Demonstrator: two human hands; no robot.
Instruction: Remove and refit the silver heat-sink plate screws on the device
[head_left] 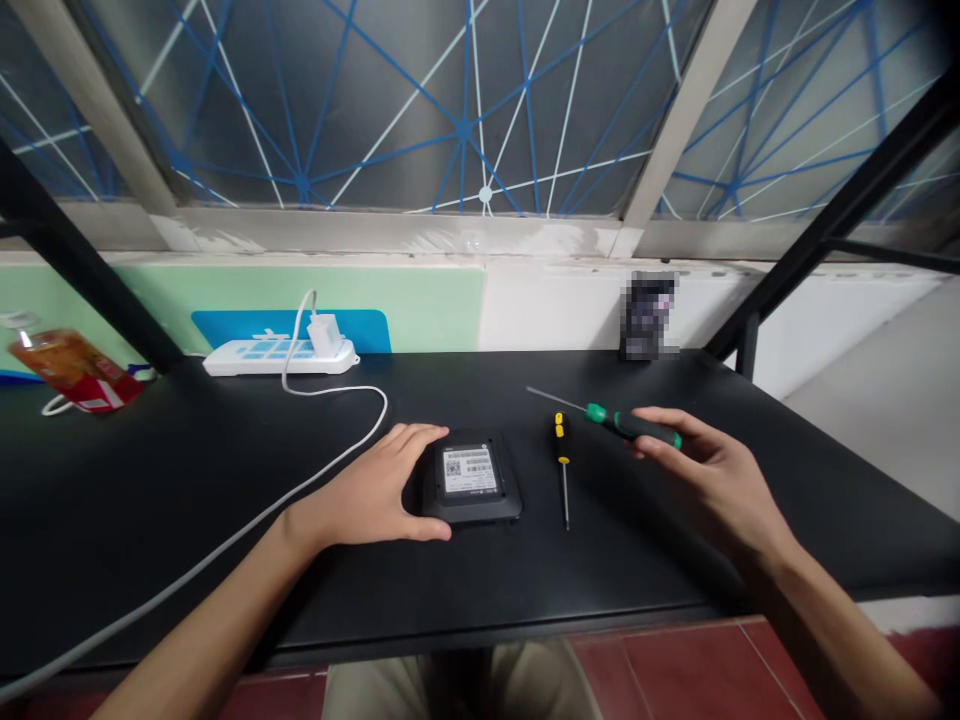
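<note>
A flat black square device (511,490) lies on the desk, with a white printed label (470,470) facing up. My left hand (382,488) is closed around its left side, thumb at the near edge and fingers at the far edge. Raised above the desk, my right hand (712,475) grips a green-and-black screwdriver (634,426) by its handle; the shaft points left and away from me. Between the device and my right hand lies a yellow-and-black screwdriver (561,445), its tip toward me.
A white power strip (247,358) with a plugged-in charger (324,335) stands at the back left. Its white cable (330,462) runs across the left of the black desk (360,610). A drink bottle (75,370) is far left. A pixelated dark object (646,315) leans on the wall.
</note>
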